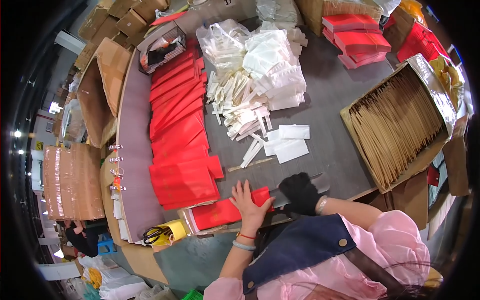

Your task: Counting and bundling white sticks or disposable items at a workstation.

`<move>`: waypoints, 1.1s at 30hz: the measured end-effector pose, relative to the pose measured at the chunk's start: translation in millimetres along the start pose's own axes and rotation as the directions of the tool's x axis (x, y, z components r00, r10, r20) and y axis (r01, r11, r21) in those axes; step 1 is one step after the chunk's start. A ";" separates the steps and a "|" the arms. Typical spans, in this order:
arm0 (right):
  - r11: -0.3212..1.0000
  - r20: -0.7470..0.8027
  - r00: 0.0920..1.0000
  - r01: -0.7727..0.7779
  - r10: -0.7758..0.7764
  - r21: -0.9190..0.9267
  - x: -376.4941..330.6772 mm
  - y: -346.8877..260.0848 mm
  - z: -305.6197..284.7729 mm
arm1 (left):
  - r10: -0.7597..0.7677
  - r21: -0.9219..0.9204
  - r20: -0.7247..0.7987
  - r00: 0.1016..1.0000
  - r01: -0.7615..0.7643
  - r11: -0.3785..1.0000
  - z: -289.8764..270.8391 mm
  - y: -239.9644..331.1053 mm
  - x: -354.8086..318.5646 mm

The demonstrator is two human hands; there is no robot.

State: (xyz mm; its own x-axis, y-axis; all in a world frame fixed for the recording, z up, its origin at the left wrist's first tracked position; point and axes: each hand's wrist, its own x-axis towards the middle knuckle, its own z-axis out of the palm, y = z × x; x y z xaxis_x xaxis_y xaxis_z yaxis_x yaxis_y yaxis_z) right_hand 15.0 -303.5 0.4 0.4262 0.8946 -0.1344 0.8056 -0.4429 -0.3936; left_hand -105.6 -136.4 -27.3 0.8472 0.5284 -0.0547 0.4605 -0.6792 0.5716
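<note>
Near the table's front edge lies a red paper envelope (212, 214), nearly flat. My left hand (250, 205), bare, rests on the envelope's right part with fingers and thumb spread. At the envelope's right end my right hand (300, 194), in a black glove, has its fingers curled over a flat, shiny grey strip (321, 183). The strip sticks out on both sides of the glove; whether it is a blade or a plastic sleeve I cannot tell. To the left, many overlapping red envelopes (182, 182) run in a long row away from me.
White paper pieces (292, 145) lie ahead, before a heap of white bags and strips (275, 65). A carton (360, 155) packed with brown card stands at right. Bundled red envelopes (357, 42) sit far right. A yellow holder (167, 232) is on the front left edge.
</note>
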 end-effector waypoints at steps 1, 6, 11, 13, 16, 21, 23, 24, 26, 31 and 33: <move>0.997 -0.002 1.000 0.024 -0.024 0.068 8.2 -3.2 4.0 | 0.024 0.019 0.007 1.000 -0.024 1.000 -1.3 0.3 -0.2; 0.991 -0.393 0.920 0.042 0.010 0.124 -8.4 40.4 -2.1 | 0.242 -0.144 -0.137 0.961 -0.261 0.955 -0.5 -3.1 59.9; 0.944 -0.618 0.716 -0.291 0.325 0.159 -73.2 113.9 -56.5 | 0.222 0.105 -0.115 0.968 -0.210 0.972 -3.3 -20.2 116.0; 0.874 -0.681 0.583 -0.450 0.443 0.183 -110.2 149.0 -65.2 | 0.210 0.032 -0.096 0.973 -0.208 0.978 -3.9 -25.1 121.1; 0.747 -0.737 0.416 -0.641 0.533 0.178 -173.1 210.4 -66.1 | 0.175 -0.094 -0.063 0.983 -0.180 0.979 -9.4 -16.3 120.7; 0.596 -0.598 0.436 -0.798 0.672 0.087 -218.1 259.9 -51.6 | 0.494 -0.071 -0.127 0.860 -0.505 0.860 10.3 28.5 113.6; 0.567 -0.569 0.406 -0.813 0.715 0.134 -214.1 264.0 -52.2 | 0.499 -0.039 -0.110 0.859 -0.506 0.862 22.9 48.4 112.8; 0.538 -0.537 0.378 -0.825 0.755 0.176 -212.4 263.7 -52.0 | 0.501 -0.008 -0.095 0.860 -0.504 0.864 25.5 54.6 112.7; 0.522 -0.525 0.361 -0.830 0.771 0.196 -205.9 258.4 -51.8 | 0.488 0.031 -0.053 0.871 -0.487 0.873 29.8 55.7 112.7; 0.477 -0.541 0.313 -0.858 0.781 0.192 -207.8 260.6 -41.3 | 0.460 0.003 0.036 0.887 -0.461 0.888 33.0 50.7 112.9; 0.474 -0.560 0.280 -0.848 0.780 0.237 -205.4 259.7 -38.8 | 0.493 -0.006 0.008 0.870 -0.493 0.870 32.7 48.2 111.6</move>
State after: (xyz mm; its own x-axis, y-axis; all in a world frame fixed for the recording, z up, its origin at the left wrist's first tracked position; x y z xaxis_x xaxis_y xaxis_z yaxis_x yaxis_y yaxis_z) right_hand 152.6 -604.6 -39.0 0.9780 -0.1281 0.1648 -0.0765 -0.9546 -0.2879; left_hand 19.8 -126.8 -32.6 0.9662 0.1211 0.2274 -0.0182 -0.8484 0.5291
